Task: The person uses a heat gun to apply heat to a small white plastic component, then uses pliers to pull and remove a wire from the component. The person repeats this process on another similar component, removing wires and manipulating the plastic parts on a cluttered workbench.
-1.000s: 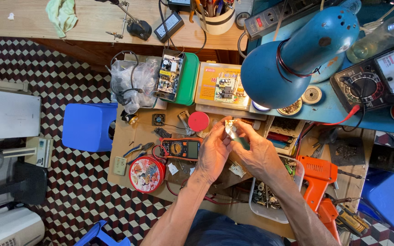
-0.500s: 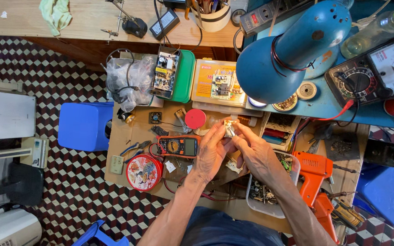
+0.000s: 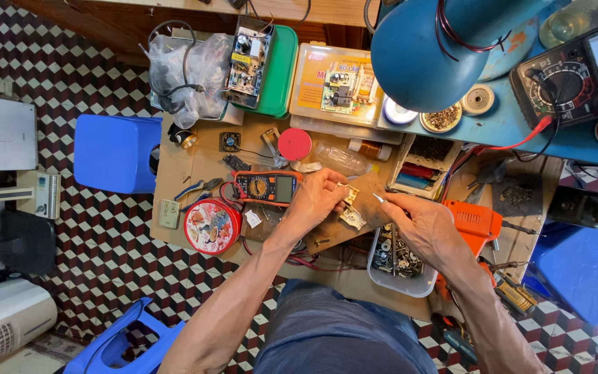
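Pale cream plastic part (image 3: 349, 196), metal-tabbed

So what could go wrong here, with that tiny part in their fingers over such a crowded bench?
1. The small pale part is pinched only by the left hand; if it slips, it could vanish among the clutter or into the parts tray below.
2. The thin metal tool in the right hand points toward the left fingertips; a slip might jab them.

The blue lamp shade (image 3: 432, 52) hides bench behind it; the analog meter (image 3: 576, 76) is edge-cropped.
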